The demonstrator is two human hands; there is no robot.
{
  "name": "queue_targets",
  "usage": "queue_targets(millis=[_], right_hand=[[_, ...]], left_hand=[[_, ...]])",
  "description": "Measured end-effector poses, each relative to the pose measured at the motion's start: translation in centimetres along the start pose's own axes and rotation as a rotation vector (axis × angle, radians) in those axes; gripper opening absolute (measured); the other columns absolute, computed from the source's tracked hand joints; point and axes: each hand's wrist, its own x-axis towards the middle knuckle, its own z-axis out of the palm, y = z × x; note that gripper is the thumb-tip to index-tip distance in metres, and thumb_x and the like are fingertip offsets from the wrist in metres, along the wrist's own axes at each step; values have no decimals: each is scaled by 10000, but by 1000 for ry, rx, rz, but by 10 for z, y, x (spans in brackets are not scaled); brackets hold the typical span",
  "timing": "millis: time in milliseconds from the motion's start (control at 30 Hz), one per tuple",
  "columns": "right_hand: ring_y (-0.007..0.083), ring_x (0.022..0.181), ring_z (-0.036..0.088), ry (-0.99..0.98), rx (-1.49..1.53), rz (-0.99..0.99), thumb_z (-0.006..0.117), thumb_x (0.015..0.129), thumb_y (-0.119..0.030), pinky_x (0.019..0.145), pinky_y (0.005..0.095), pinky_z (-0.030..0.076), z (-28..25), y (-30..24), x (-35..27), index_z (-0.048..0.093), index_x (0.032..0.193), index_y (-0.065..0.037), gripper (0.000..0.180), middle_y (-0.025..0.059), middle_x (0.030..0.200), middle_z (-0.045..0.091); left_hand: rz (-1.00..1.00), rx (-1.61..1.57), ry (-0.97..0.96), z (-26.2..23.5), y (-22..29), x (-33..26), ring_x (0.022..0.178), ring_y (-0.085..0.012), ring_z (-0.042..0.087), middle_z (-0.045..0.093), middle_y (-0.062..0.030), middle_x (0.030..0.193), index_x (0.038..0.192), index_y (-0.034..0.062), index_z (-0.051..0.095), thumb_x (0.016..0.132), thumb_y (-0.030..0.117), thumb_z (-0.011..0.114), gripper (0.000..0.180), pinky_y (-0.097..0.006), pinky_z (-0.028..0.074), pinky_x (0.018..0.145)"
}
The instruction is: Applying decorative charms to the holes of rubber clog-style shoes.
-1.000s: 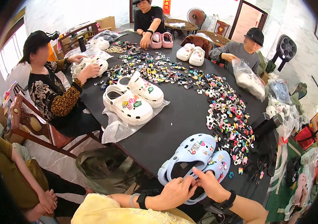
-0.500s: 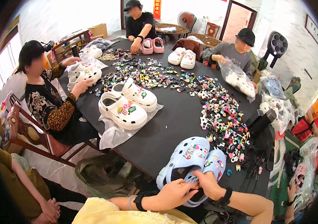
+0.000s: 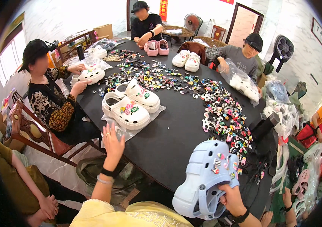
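Observation:
At the table's near edge, my right hand [image 3: 232, 198] grips a pair of light blue clogs [image 3: 202, 174] by the heel openings. The clogs are tilted on their side, with colourful charms on their uppers. My left hand [image 3: 113, 143] is stretched out with fingers spread, beside a clear plastic bag [image 3: 145, 125]. On that bag stands a pair of white clogs [image 3: 127, 113] decorated with bright charms. Whether my left fingertips touch the bag, I cannot tell.
A curved heap of shoe charms [image 3: 225, 117] covers much of the dark table [image 3: 161, 147]. Co-workers sit left, far and right, handling clogs or bags. Further white clogs [image 3: 186, 60] and pink clogs [image 3: 156, 47] stand at the back. A black stand [image 3: 265, 126] is at right.
My left hand has let go of the blue clogs and moved left toward the white pair's bag. My right hand has lifted and tilted the blue clogs. The far co-worker's hands drew together.

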Motion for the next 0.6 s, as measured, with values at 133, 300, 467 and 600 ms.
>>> queue_targets(millis=[133, 300, 467, 600], right_hand=[[119, 372, 367, 110, 49, -91, 502, 704, -33, 308, 231, 265, -16, -7, -15, 448, 1022, -59, 323, 58, 741, 510], [106, 378, 389, 146, -15, -210, 545, 734, -60, 334, 216, 287, -31, -21, -26, 474, 996, -20, 274, 51, 758, 522], [110, 381, 420, 130, -130, -251, 609, 737, -158, 366, 249, 311, -46, -22, -27, 535, 891, 12, 241, 32, 574, 499], [116, 383, 425, 146, -131, -259, 606, 736, -197, 369, 252, 325, -44, -21, -27, 555, 803, 4, 218, 26, 527, 473]], left_hand=[[-36, 188, -236, 20, -7, 16, 1003, -319, 491, 534, -138, 1074, 1139, 79, 525, 681, 193, 685, 499, -451, 349, 897], [98, -197, -140, 46, -8, 13, 835, -351, 540, 581, -183, 846, 902, 29, 568, 715, 43, 578, 188, -450, 406, 722], [119, -256, -165, 43, 36, -18, 840, -374, 538, 577, -200, 860, 919, -19, 544, 749, -4, 544, 170, -425, 421, 717], [93, -376, -278, 36, 69, -33, 765, -329, 554, 574, -174, 805, 935, -11, 550, 775, 13, 546, 162, -379, 427, 678]])
